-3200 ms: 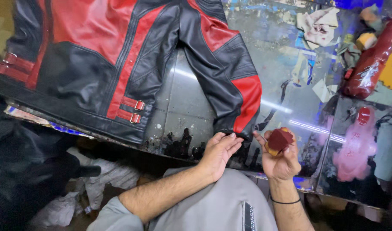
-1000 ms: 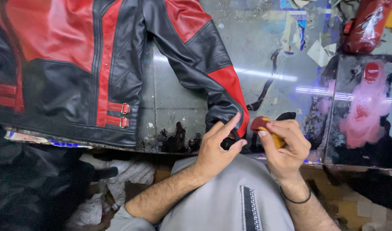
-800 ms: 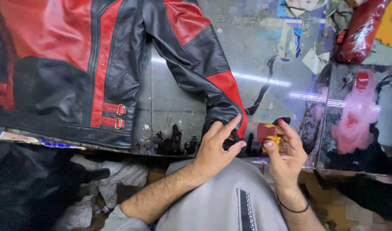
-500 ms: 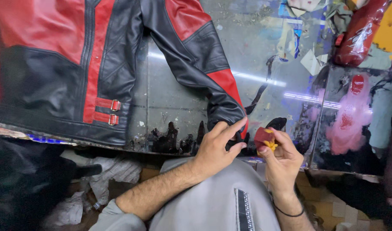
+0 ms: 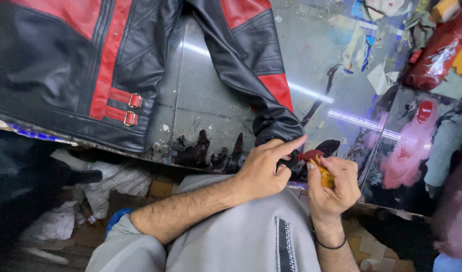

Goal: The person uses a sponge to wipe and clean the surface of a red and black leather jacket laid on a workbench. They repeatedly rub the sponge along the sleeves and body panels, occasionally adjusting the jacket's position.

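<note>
1. At the near edge of the stained glass-topped table (image 5: 341, 60), the left hand (image 5: 263, 168) curls round the cuff (image 5: 281, 132) of the black-and-red leather jacket (image 5: 115, 65), thumb and bent fingers pinching the cuff end while the forefinger points out straight toward the other hand.
2. Right beside it, the right hand (image 5: 334, 186) is closed on a small yellow sponge (image 5: 324, 174) with a dark red tip, gripped between thumb and fingers; the red tip sits just off the cuff, near the left forefinger, and I cannot tell whether it touches the leather.
3. The sleeve (image 5: 251, 65) runs diagonally from the jacket body down to this cuff, which hangs right at the table's lip, over the person's grey-clad lap (image 5: 241, 242).
4. To do this well, I'd say: keep the cuff pinched taut so the leather doesn't wrinkle under the sponge, and hold it over the table, not the lap, so any drip lands on glass.
5. Light, short dabs look wise here; the red panel (image 5: 277, 90) and the black leather meet close by, so colour should stay on its own side of the seam.
6. Off to the right, a red bottle-like thing (image 5: 437, 48) lies well apart, and scraps of paper (image 5: 379, 78) litter the glass.
</note>
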